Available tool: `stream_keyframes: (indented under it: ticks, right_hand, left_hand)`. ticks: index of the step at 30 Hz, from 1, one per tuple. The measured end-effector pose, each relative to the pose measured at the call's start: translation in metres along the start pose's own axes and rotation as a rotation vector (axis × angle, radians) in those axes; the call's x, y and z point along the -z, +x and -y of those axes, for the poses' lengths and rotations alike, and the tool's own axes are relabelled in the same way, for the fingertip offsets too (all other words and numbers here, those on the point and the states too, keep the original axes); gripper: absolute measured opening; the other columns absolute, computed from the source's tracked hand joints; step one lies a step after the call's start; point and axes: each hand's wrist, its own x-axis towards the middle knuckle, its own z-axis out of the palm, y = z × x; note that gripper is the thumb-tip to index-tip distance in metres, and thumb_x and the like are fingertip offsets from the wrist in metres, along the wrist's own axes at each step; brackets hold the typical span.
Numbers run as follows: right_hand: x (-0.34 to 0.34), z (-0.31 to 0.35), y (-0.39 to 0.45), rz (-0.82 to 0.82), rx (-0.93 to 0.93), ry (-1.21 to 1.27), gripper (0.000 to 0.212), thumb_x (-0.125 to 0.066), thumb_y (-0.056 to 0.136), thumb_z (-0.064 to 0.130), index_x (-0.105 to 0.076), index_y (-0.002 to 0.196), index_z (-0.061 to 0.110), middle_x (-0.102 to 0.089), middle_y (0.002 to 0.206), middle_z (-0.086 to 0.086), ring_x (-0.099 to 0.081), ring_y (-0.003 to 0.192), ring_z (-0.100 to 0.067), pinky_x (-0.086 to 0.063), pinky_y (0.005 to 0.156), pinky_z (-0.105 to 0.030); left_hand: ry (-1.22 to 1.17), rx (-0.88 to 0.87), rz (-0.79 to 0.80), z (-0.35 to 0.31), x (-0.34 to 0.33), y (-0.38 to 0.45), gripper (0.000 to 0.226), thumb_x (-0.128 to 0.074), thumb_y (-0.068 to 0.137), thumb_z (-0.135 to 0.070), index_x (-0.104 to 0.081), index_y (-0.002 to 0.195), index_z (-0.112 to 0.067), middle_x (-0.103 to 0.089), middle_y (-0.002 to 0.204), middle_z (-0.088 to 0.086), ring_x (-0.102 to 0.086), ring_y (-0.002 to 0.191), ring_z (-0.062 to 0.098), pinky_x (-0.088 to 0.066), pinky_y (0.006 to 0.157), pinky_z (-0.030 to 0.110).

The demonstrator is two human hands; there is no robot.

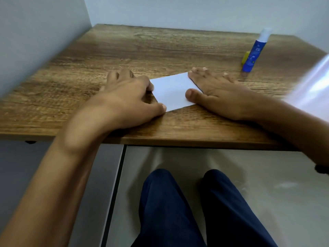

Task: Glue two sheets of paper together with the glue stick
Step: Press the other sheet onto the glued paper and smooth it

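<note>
A small white paper (171, 92) lies flat on the wooden table (142, 50), near the front edge. My left hand (128, 102) rests on its left end, with thumb and fingertips pressing the edge. My right hand (219, 93) lies flat, fingers spread, over its right end, where a thin dark edge shows under the paper. I cannot tell whether a second sheet lies beneath. The blue glue stick (256, 50) stands upright at the back right, uncapped with its white tip showing. Its yellow cap (245, 58) sits beside its base.
Grey walls close the table on the left and at the back. A shiny pale surface (313, 86) cuts in at the right edge of the view. Below the table's front edge are my dark blue trouser legs (178, 211) and the pale floor.
</note>
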Motion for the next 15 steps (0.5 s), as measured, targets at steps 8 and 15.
stream_keyframes:
  ticks: [8, 15]
  right_hand:
    - [-0.003, -0.005, 0.002, -0.071, 0.041, 0.08, 0.09, -0.013, 0.075, 0.073, 0.017, 0.143, 0.022, 0.004, 0.159, 0.003, 0.004, 0.143, -0.007, 0.002, 0.116, -0.039]
    - [-0.004, -0.005, 0.003, -0.083, 0.083, 0.087, 0.089, -0.01, 0.075, 0.075, 0.026, 0.139, 0.025, 0.006, 0.158, 0.005, 0.005, 0.143, -0.007, 0.002, 0.117, -0.044]
  left_hand:
    - [-0.019, -0.293, -0.049, -0.046, -0.003, 0.081, 0.033, -0.047, 0.086, -0.017, -0.053, 0.119, -0.018, -0.056, 0.122, 0.006, -0.048, 0.113, 0.022, -0.028, 0.081, 0.024]
    - [0.014, -0.365, 0.061, -0.044, -0.01, 0.11, 0.013, -0.048, 0.087, -0.027, -0.048, 0.097, -0.018, -0.046, 0.094, -0.003, -0.034, 0.094, 0.015, -0.02, 0.083, 0.029]
